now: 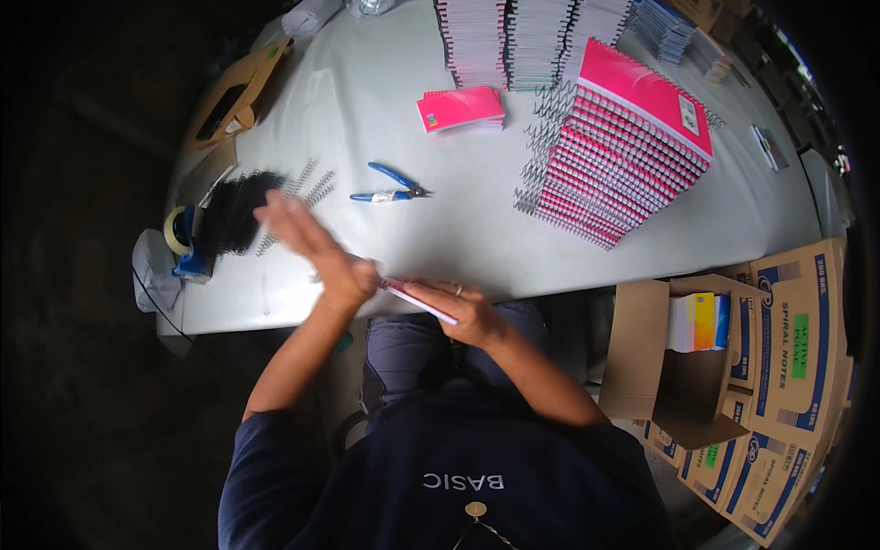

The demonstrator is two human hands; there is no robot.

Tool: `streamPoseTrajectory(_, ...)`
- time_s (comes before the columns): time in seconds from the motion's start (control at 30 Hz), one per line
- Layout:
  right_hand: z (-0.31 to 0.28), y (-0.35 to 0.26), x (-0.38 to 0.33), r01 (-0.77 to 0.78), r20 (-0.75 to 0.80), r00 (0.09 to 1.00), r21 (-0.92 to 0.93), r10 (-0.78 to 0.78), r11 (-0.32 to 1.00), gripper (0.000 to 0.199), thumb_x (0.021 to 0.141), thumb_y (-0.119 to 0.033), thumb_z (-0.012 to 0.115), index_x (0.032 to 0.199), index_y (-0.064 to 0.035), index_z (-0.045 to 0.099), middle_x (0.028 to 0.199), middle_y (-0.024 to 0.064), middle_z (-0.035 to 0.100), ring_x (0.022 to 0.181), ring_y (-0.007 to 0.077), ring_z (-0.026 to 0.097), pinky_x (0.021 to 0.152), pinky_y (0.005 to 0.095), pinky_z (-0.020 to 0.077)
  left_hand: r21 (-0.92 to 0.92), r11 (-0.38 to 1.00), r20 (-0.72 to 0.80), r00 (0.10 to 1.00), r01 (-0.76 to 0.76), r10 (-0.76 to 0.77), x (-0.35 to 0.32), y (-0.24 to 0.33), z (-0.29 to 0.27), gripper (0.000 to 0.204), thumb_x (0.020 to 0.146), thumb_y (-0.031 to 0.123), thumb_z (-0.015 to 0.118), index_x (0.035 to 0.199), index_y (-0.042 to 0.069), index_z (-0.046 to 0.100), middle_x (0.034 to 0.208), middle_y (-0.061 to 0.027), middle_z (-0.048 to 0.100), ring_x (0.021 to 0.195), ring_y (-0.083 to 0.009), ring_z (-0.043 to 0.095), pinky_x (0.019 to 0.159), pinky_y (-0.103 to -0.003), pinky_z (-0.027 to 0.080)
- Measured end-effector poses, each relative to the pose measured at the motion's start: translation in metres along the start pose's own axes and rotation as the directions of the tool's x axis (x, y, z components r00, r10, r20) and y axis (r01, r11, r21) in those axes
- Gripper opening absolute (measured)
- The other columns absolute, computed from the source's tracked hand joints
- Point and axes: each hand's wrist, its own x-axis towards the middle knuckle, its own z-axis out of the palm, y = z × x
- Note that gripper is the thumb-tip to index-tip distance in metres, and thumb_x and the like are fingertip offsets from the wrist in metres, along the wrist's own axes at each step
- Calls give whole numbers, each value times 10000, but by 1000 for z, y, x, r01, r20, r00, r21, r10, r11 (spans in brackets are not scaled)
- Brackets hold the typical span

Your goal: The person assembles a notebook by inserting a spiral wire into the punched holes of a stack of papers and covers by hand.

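Observation:
My right hand (465, 314) grips a small pink notebook (422, 303) edge-on over the near table edge, fingers on top. My left hand (316, 246) is raised at the notebook's left end, its fingers stretched out and smeared by motion. Whether that palm touches the notebook or a wire coil there, I cannot tell. Blue-handled cutting pliers (392, 187) lie spread on the table beyond my hands. Past my left fingertips is a heap of black spiral coils (240, 213), with some loose coils (310, 186) beside it.
Pink notebooks (460, 109) lie beyond the pliers. A tall leaning stack of spiral notebooks (623, 151) stands right, with loose coils (547, 142) beside it. Paper stacks (509, 46) stand behind. At left are a tape dispenser (191, 246) and cardboard (240, 92). An open carton (632, 339) sits lower right.

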Motion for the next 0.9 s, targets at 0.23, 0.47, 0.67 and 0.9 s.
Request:
streamPoseTrajectory(0.23, -9, 5, -10, -35, 52, 998, -77, 39, 996, 440, 747, 75, 575, 1170, -47, 590, 1158, 121, 613, 1026, 271, 614, 868, 363, 509, 83, 947, 47, 950, -310, 307, -16, 6, -3, 1106, 740, 766, 418, 1365, -125, 221, 1378, -396, 211, 1277, -588, 173, 1035, -642, 112)
streamPoseTrajectory(0.47, -7, 18, -12, -55, -22, 998, -53, 54, 997, 481, 750, 73, 561, 1207, -77, 572, 1189, 99, 599, 1052, 271, 600, 863, 349, 507, -320, 828, 234, 808, -461, 540, -52, 26, 15, 1054, 749, 768, 392, 1364, -77, 259, 1411, -362, 154, 1253, -569, 261, 995, -670, 176)
streamPoseTrajectory(0.67, 9, 10, -12, -50, -70, 996, -59, 46, 997, 417, 741, 1, 657, 1151, -36, 593, 1082, 140, 640, 916, 290, 648, 779, 355, 530, -183, 967, 262, 939, -180, 225, -52, 24, 25, 1056, 772, 750, 385, 1342, -128, 243, 1358, -436, 163, 1274, -572, 205, 1042, -619, 149)
streamPoseTrajectory(0.9, 3, 12, -10, -119, 26, 993, 6, 119, 993, 473, 806, -42, 587, 1268, -108, 514, 1110, 165, 616, 891, 321, 644, 746, 391, 531, 26, 958, 31, 958, -285, 284, -4, 20, 27, 1123, 712, 796, 387, 1324, -141, 294, 1381, -406, 164, 1311, -561, 107, 1038, -635, 110)
